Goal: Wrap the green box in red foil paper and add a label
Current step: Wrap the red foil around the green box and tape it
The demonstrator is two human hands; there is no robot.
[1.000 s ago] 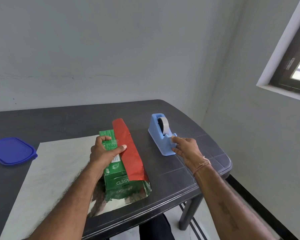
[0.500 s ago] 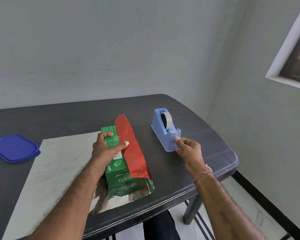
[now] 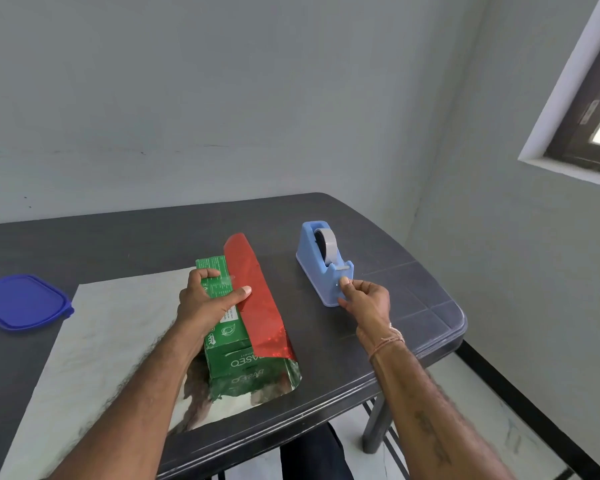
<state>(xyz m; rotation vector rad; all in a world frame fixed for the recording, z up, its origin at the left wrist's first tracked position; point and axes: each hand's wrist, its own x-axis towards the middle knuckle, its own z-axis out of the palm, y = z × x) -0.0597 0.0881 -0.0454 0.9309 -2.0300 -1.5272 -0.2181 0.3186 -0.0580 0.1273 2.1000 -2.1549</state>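
Green box point(image 3: 224, 329): lies on the red foil paper point(image 3: 255, 292) near the front edge of the table point(image 3: 118, 244); its end panel reads "PASEO", mirrored in the silver foil.
Foil: silver side up, right edge folded red over the box.
Left hand point(image 3: 205, 301): fingers curled over the box, thumb pressing the flap.
Right hand point(image 3: 366, 301): thumb and curled fingers pinch the front end of the tape dispenser point(image 3: 321, 271); I cannot tell whether they hold any tape.

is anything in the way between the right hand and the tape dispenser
Nothing visible does: the right hand is at the tape dispenser, thumb and fingers on its near end below the cutter.
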